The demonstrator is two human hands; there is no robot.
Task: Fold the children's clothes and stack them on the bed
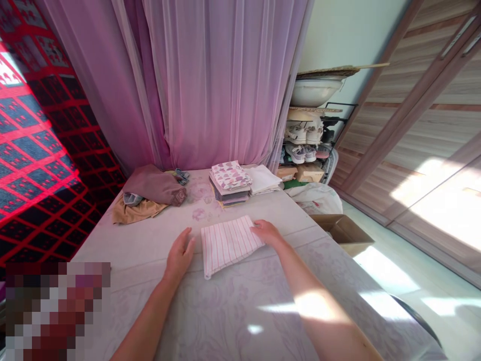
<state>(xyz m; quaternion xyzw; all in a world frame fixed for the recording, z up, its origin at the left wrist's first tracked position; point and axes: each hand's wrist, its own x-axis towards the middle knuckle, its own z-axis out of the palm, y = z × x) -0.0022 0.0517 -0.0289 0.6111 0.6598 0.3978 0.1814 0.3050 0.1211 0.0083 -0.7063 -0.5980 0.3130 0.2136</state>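
Observation:
A folded white cloth with pink stripes (231, 245) lies flat in front of me on the table. Just left of it, apart from its edge, my left hand (180, 253) is open, thumb and fingers spread with nothing in them. My right hand (267, 232) is at the cloth's upper right corner, thumb and fingers closed on the edge. Beyond the cloth stands a stack of folded fabric (230, 183), topped by a piece with a pink and purple pattern. Folded white cloth (263, 179) lies right beside that stack.
A loose heap of brown and tan clothes (156, 188) occupies the table's (240, 321) far left. Purple curtains (225, 85) hang behind. To the right are a shoe rack (306, 135), an open cardboard box (343, 230) on the floor and a wooden wardrobe (424, 110).

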